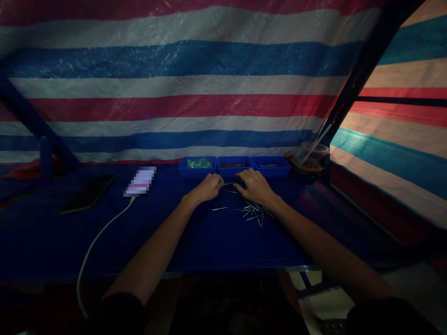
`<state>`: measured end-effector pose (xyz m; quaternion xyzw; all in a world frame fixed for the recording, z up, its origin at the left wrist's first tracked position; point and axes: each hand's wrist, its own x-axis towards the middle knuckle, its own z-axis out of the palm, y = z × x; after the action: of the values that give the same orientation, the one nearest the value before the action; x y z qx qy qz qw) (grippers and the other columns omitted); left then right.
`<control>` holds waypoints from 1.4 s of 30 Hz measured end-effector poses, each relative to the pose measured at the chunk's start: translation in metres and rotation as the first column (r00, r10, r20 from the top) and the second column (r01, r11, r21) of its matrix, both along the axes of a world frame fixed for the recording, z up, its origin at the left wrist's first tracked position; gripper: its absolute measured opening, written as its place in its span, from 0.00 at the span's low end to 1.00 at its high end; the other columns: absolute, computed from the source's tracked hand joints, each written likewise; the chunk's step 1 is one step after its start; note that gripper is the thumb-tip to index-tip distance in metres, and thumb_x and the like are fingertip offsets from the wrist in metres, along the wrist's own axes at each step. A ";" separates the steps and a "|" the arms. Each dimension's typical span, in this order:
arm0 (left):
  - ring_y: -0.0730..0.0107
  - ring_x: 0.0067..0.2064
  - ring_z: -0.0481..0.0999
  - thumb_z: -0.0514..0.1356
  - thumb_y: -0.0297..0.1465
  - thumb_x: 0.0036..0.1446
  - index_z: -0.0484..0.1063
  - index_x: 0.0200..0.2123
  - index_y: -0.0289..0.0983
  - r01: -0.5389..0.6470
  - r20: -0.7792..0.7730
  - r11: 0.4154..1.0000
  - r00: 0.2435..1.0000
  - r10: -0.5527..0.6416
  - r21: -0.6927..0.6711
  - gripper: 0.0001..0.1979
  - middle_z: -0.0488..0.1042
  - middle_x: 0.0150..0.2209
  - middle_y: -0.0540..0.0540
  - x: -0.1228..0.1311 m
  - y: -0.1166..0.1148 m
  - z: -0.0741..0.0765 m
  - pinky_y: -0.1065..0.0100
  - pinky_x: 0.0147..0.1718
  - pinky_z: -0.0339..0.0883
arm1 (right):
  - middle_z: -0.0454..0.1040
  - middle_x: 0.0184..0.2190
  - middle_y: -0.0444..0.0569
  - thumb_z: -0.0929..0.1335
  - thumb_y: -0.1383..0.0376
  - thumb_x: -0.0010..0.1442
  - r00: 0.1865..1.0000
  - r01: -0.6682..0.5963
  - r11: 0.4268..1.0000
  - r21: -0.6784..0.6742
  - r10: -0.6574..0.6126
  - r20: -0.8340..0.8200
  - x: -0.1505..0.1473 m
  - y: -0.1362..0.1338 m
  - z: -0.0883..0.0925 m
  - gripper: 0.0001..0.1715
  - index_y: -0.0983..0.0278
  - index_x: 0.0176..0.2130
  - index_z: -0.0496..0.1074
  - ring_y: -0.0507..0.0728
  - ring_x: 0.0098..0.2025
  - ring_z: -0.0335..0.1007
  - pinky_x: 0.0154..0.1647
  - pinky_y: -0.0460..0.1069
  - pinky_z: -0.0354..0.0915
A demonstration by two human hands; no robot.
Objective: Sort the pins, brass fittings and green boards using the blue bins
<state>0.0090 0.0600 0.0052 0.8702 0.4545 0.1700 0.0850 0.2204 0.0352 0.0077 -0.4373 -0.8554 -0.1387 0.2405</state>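
Striped tarpaulin hung behind a dim blue table (223,242), where two hands met over one pin.
The left hand (206,188) was pinched narrow on a thin metal pin (229,183), just in front of the middle bin (233,166). The right hand (255,186) curled at its other end, though its grip could not be told. Loose pins (254,212) lay by the right wrist. The work likely called for a light fingertip hold near the pin's end (the light was poor), wrists low and clear of the pile.
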 end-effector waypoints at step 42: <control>0.64 0.40 0.70 0.58 0.36 0.55 0.71 0.37 0.40 0.032 -0.092 0.983 0.995 -0.049 -0.179 0.08 0.72 0.37 0.47 -0.029 -0.070 0.008 0.66 0.38 0.62 | 0.73 0.42 0.64 0.58 0.51 0.63 0.822 0.552 0.830 0.083 -0.524 -0.222 0.078 0.033 0.012 0.29 0.69 0.46 0.72 0.70 0.48 0.61 0.42 0.62 0.56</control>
<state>-0.0198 -0.0095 0.0133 0.8754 0.4537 0.0848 0.1437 0.2984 0.0681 0.0193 -0.6539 -0.6576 -0.2198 0.3029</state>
